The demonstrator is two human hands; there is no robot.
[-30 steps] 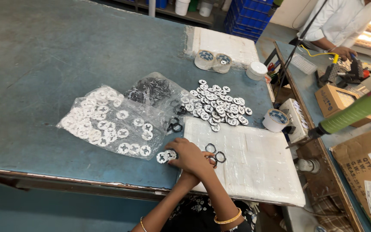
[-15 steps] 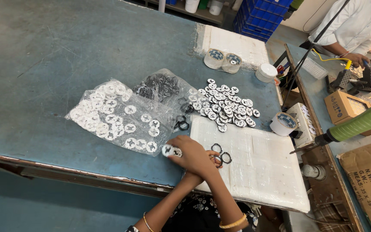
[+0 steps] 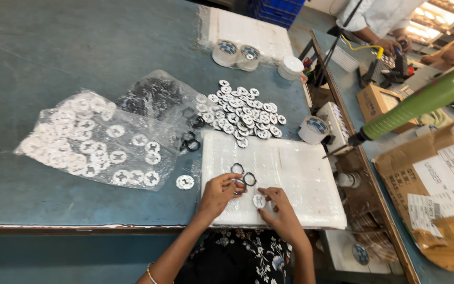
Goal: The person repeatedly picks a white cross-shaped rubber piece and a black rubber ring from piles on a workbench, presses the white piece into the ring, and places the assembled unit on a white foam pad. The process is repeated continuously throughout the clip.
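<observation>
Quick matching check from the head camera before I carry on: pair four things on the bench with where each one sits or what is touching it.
Things:
1. white disc
2. black rings
3. green power tool
4. clear bag of white discs

Places:
A. hanging over the bench's right side
B. under the right hand fingertips, on the white foam pad
C. lying on the blue table, left of the pad
D. by the left hand fingers, on the pad

Pairs: 1-B, 2-D, 3-A, 4-C

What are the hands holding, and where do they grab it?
The right hand pinches a small white round disc at its edge with the fingertips. The left hand touches a black ring on the white foam pad; the exact grip cannot be told.
</observation>
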